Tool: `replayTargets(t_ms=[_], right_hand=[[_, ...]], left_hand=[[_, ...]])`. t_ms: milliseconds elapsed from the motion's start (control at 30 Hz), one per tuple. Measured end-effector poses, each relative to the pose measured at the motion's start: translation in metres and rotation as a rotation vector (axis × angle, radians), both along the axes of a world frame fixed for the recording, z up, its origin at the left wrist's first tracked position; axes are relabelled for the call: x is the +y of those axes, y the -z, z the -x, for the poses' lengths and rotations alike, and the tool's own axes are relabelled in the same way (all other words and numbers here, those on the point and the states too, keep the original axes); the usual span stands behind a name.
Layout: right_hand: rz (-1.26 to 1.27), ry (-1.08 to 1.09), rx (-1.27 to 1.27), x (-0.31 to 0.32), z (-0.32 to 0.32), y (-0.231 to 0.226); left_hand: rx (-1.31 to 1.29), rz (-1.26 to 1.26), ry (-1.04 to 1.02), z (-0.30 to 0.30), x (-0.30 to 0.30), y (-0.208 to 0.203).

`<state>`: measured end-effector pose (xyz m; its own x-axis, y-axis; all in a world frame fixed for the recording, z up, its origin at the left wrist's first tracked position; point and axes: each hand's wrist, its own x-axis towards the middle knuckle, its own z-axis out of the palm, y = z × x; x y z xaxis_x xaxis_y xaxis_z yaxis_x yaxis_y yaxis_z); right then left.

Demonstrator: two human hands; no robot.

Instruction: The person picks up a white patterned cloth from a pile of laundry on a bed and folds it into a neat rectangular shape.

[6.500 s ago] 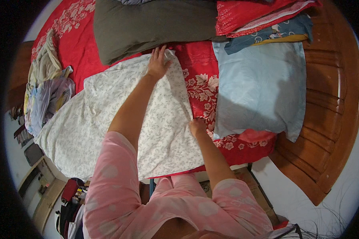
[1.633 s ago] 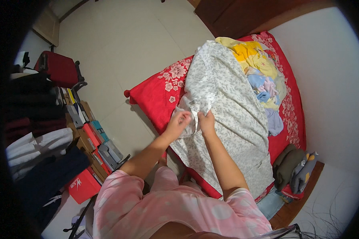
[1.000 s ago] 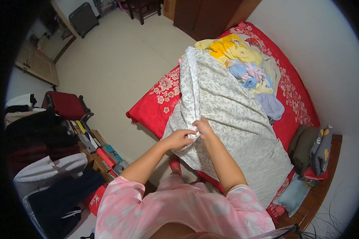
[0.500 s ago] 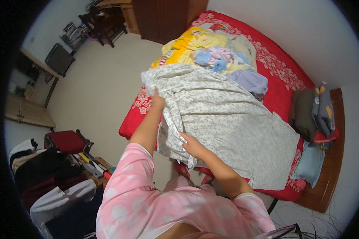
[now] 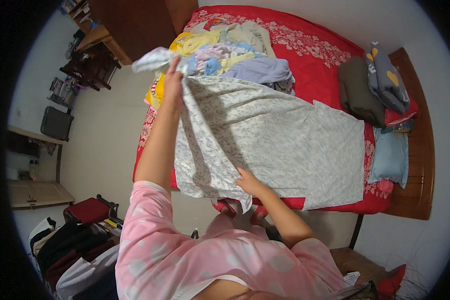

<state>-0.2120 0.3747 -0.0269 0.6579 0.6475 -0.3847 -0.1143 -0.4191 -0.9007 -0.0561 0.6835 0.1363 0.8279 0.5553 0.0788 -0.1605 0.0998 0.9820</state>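
Note:
A large white cloth [image 5: 280, 135] with a fine grey leafy print lies spread over the near part of the bed; whether it is a garment or a sheet I cannot tell. My left hand [image 5: 173, 84] grips its far left edge and holds it raised, with a loose end flopping out to the left past the fist. Nearer to me, my right hand [image 5: 249, 181] pinches the left part of the cloth, by a fold running down from the left hand. A small corner hangs beneath the right hand. The cloth's right part lies flat on the red bedspread [image 5: 305, 55].
Beyond the cloth lie a lavender garment [image 5: 260, 70] and a heap of yellow and blue clothes [image 5: 205, 42]. Folded bedding [image 5: 360, 90] and a light blue pillow [image 5: 389, 155] rest by the wooden headboard [image 5: 415, 165]. Dark clothes [image 5: 70, 250] are piled at lower left, near a red case [image 5: 87, 206].
My left hand has lifted the cloth's edge up and away to the left, pulling the left part taut. The right hand keeps its grip. The view has shifted to the right.

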Motion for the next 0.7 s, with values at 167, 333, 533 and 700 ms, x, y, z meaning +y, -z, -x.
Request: replayTargets(t_ms=[167,333,533,700], right_hand=[[0.117,0.101,0.099,-0.078,-0.01,-0.014],[0.1,0.276,0.272,-0.2,-0.011,0.028],[0.019,0.388,0.086,-0.294,0.007,0.036],[0.312,0.42,0.435,-0.342,-0.002,0.068]], left_hand=[[-0.123,-0.024,0.239,-0.051,-0.133,0.002],[-0.062,-0.077,0.333,-0.108,-0.28,0.079],[0.067,0.086,0.375,-0.144,-0.405,0.168],[0.104,-0.487,0.361,-0.17,-0.478,0.211]])
